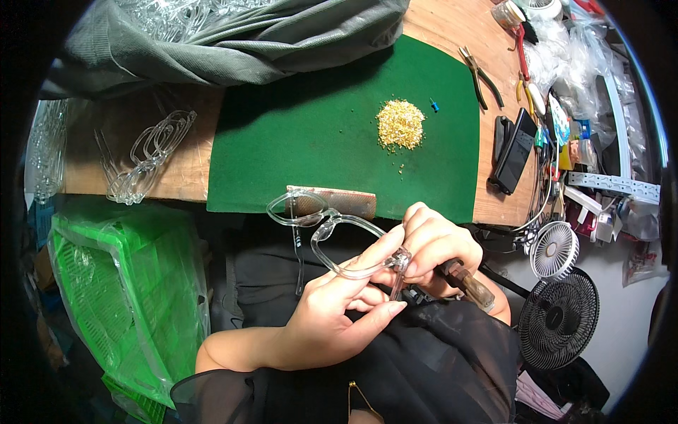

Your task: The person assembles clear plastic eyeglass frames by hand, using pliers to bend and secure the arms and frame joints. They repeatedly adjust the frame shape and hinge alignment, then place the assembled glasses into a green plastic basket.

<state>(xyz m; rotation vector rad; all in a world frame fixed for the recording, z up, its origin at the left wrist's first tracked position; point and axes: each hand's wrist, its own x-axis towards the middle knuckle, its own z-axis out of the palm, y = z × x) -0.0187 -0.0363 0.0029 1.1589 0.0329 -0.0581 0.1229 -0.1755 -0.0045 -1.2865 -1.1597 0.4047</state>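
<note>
My left hand [347, 300] is closed on a clear plastic eyeglass frame [329, 214], fingers pinching it near one hinge. One temple hangs down on the frame's far left; the other is folded beside my fingers. My right hand [443, 244] meets it at the hinge, thumb and fingertips against the joint. Held in that same hand is a screwdriver with a translucent brown handle [474, 288]; its tip is hidden by my fingers. Beyond both hands, a heap of tiny gold-coloured screws [400, 125] lies on a green mat [304, 134], with a small blue pin [434, 105] beside it.
A worn brown block [353, 203] sits at the mat's front edge. Several clear frames [152, 155] lie left, below a grey cloth [212, 53]. Pliers [482, 79] and a black phone [514, 152] are on the right. Green crates [131, 283] stand left, fans [559, 318] right.
</note>
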